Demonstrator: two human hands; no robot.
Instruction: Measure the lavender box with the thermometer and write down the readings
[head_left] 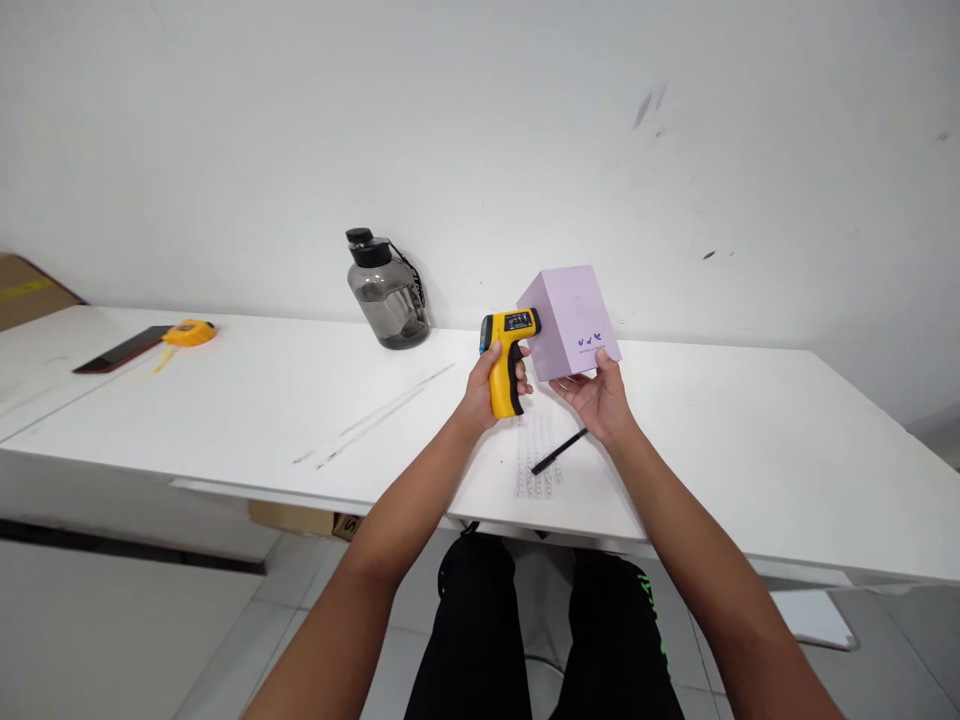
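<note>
My left hand (480, 388) is wrapped round the grip of a yellow and black infrared thermometer (504, 375), held upright with its black nose turned right. That nose meets or nearly meets the side of a light purple box (574, 315); I cannot tell if they touch. The box is tilted above the table, its lower edge pinched by my right hand (601, 400), thumb on the front face and fingers underneath. Small dark purple shapes and a line of text mark the face. Below the hands lies a black pen (559, 452) across a sheet of handwriting (534, 485).
A grey see-through water jug (386, 300) with a black lid stands against the wall. Further left, a yellow tape measure (189, 332) sits at the end of a dark flat strip (124, 350). The white table (750, 450) has its front edge just before my knees.
</note>
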